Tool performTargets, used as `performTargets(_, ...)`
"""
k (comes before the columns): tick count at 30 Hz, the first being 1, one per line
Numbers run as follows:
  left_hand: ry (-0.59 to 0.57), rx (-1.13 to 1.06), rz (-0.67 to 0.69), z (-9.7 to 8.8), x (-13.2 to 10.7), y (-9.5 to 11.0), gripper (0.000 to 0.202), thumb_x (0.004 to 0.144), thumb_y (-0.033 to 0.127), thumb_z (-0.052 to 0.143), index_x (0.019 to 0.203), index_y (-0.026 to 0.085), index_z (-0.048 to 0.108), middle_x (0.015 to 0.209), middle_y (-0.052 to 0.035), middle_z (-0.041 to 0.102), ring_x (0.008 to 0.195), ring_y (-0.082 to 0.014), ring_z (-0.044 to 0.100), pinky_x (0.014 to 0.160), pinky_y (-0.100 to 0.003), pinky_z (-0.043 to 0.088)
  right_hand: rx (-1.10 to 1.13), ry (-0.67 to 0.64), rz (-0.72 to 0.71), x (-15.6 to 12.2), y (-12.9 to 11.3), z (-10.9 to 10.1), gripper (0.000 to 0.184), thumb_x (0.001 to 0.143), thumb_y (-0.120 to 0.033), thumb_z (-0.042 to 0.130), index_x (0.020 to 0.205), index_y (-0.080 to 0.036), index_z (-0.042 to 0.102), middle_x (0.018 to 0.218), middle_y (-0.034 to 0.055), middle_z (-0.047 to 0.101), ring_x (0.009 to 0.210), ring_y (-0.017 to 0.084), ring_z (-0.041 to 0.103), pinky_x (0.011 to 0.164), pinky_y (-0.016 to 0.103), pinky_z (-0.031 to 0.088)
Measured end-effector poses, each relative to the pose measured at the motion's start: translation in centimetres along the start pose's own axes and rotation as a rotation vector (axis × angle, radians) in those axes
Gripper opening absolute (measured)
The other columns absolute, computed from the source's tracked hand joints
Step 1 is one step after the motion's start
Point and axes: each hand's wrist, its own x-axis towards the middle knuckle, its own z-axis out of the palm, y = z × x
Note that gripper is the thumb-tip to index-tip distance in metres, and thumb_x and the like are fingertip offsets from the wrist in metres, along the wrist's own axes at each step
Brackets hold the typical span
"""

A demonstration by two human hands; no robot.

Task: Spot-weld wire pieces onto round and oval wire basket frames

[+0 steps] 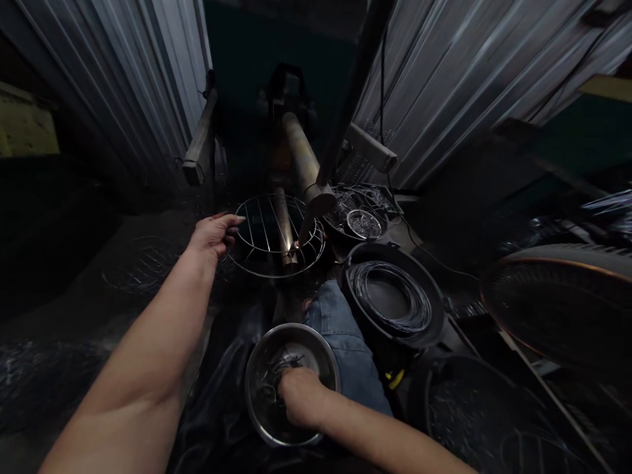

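Observation:
My left hand (213, 234) reaches forward and grips the left rim of a round wire cage frame (274, 236), which sits under the tip of a metal welding arm (302, 163). A small glow shows where the tip meets the frame. My right hand (300, 395) is down in a steel bowl (291, 382) on my lap, fingers curled among small bent wire pieces (276, 375). What the fingers pinch is hidden.
A black tub with coiled wire rings (392, 299) stands to the right, and a smaller bowl of wire (364, 224) behind it. Large round fan guards (557, 303) lie at far right. Corrugated metal walls close in on both sides. My knee in jeans (340, 329) is central.

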Motion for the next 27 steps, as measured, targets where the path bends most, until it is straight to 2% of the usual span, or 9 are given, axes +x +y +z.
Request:
performTargets(4, -0.022, -0.017, 0.002, 0.1, 0.3, 0.2, 0.038, 0.039, 0.005, 0.077, 0.068, 0.014, 0.055, 0.056, 0.0001, 0.055, 0.041, -0.008, 0.046, 0.034, -0.015, 0.019, -0.014, 0.018, 0.01, 0.1, -0.2, 0.5, 0.031, 0.071, -0.015, 0.064, 0.1, -0.008, 0.071, 0.1, 0.019, 0.07, 0.089, 0.032, 0.069, 0.072, 0.038, 0.057)
performTargets(9, -0.031, 0.001, -0.007, 0.4, 0.2, 0.6, 0.035, 0.042, 0.004, 0.076, 0.067, 0.015, 0.054, 0.057, 0.0003, 0.054, 0.043, -0.0072, 0.046, 0.034, -0.014, 0.02, -0.027, 0.057, -0.024, -0.1, -0.5, 1.1, 0.026, 0.072, -0.014, 0.062, 0.095, -0.009, 0.073, 0.091, 0.0181, 0.071, 0.084, 0.03, 0.069, 0.068, 0.035, 0.056)
performTargets(12, 0.014, -0.052, 0.001, 0.3, -1.3, 0.2, 0.035, 0.042, 0.003, 0.074, 0.067, 0.016, 0.053, 0.057, 0.0013, 0.053, 0.045, -0.0075, 0.046, 0.036, -0.015, 0.021, -0.016, 0.052, -0.007, -0.7, -0.4, 0.8, 0.028, 0.071, -0.012, 0.061, 0.096, -0.01, 0.073, 0.094, 0.017, 0.071, 0.085, 0.029, 0.069, 0.069, 0.034, 0.055)
performTargets(15, 0.076, -0.167, 0.042, -0.2, -3.9, -0.8, 0.037, 0.041, 0.005, 0.075, 0.067, 0.017, 0.051, 0.056, 0.0033, 0.051, 0.048, -0.0075, 0.046, 0.038, -0.015, 0.023, 0.052, 0.039, 0.068, -1.5, 0.3, -0.1, 0.031, 0.07, -0.011, 0.061, 0.099, -0.011, 0.072, 0.1, 0.0156, 0.071, 0.09, 0.028, 0.069, 0.074, 0.033, 0.054)
performTargets(19, 0.134, -0.289, 0.02, -0.6, -7.3, -2.5, 0.038, 0.041, 0.006, 0.075, 0.068, 0.017, 0.051, 0.057, 0.0043, 0.051, 0.051, -0.0073, 0.046, 0.04, -0.016, 0.024, 0.343, 0.133, 0.11, -2.5, 2.2, -0.9, 0.029, 0.072, -0.008, 0.055, 0.093, -0.016, 0.074, 0.095, 0.0101, 0.074, 0.093, 0.024, 0.068, 0.08, 0.028, 0.05)
performTargets(24, 0.12, -0.318, 0.086, -0.6, -9.3, -3.8, 0.037, 0.041, 0.009, 0.077, 0.068, 0.017, 0.053, 0.062, 0.0044, 0.051, 0.053, -0.0058, 0.045, 0.04, -0.016, 0.024, 0.851, 0.348, 0.018, -3.2, 4.0, -0.9, 0.041, 0.072, -0.002, 0.044, 0.097, -0.016, 0.072, 0.088, 0.0021, 0.073, 0.084, 0.017, 0.067, 0.075, 0.024, 0.05)
performTargets(27, 0.12, -0.342, 0.129, -0.2, -9.9, -4.2, 0.041, 0.042, 0.009, 0.079, 0.074, 0.018, 0.056, 0.067, 0.0047, 0.052, 0.055, -0.0051, 0.046, 0.041, -0.015, 0.027, 0.888, 0.354, -0.021, -3.7, 4.6, -1.1, 0.035, 0.072, -0.003, 0.048, 0.09, -0.017, 0.075, 0.082, 0.0013, 0.073, 0.081, 0.017, 0.067, 0.077, 0.026, 0.05)
